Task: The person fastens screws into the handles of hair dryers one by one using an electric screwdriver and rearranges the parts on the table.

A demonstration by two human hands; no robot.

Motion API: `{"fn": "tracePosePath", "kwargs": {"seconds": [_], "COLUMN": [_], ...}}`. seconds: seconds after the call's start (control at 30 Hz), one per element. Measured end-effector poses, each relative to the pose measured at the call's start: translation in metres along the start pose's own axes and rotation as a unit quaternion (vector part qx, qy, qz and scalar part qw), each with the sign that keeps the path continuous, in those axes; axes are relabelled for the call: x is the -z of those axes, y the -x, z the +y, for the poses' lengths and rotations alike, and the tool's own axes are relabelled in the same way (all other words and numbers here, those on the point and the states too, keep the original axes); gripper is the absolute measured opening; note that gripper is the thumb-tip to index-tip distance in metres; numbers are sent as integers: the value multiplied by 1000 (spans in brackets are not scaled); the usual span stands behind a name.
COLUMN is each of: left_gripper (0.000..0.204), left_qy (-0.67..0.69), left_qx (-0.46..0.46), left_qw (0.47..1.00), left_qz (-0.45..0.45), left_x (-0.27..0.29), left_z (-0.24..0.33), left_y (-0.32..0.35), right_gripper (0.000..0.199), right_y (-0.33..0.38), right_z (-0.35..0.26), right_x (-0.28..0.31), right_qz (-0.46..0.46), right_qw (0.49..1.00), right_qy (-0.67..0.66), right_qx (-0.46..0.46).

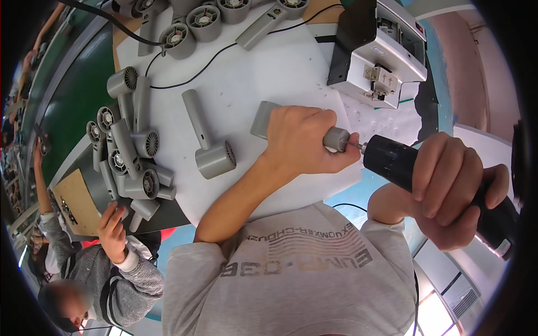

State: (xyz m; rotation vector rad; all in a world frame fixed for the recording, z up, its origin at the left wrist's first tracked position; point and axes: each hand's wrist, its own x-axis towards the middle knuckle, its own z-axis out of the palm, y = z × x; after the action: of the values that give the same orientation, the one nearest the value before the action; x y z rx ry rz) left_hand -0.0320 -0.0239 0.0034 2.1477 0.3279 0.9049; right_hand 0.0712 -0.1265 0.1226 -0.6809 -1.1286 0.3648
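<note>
Two hands are busy: the left hand (302,137) clenches a grey dryer-like housing (263,119) near centre, forearm from seven o'clock; the right hand (454,187), past three, grips a black screwdriver (392,161). White paper (269,73) beneath ends near the shirt (302,269) at six; piled housings (124,145) lie at nine.

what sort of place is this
Probably a factory assembly line: many alike grey fan-fitted bodies lie about, the right hand holds a black power screwdriver, and another person is beside a long green surface.

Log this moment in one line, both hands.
left hand: gripping grey housing; right hand: holding black power screwdriver; bit: at handle end
</note>
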Motion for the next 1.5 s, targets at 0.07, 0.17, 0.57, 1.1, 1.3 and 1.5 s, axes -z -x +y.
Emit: {"fn": "tracePosePath", "kwargs": {"seconds": [0.07,0.17,0.57,1.1,1.3,1.5], "left_gripper": [37,37,34,40,39,37], "left_qy": [-5,-20,19,180,174,143], "left_qx": [5,5,31,78,75,68], "left_qw": [1000,1000,999,980,981,987], "left_qz": [3,-11,-35,-26,-36,-37], "left_x": [-1,-1,11,22,20,17], "left_z": [0,-1,-1,-16,-15,-13], "left_y": [0,0,-3,-7,-8,-4], "right_gripper": [21,23,29,38,34,31], "right_y": [0,-4,-2,7,1,-16], "right_z": [-1,-2,-6,40,42,59], "right_x": [2,6,37,76,79,61], "right_qz": [-23,-68,68,212,191,216], "right_qw": [1000,997,997,958,961,927], "right_qy": [11,13,1,183,174,258], "right_qx": [-15,-44,28,-68,-104,-163]}}
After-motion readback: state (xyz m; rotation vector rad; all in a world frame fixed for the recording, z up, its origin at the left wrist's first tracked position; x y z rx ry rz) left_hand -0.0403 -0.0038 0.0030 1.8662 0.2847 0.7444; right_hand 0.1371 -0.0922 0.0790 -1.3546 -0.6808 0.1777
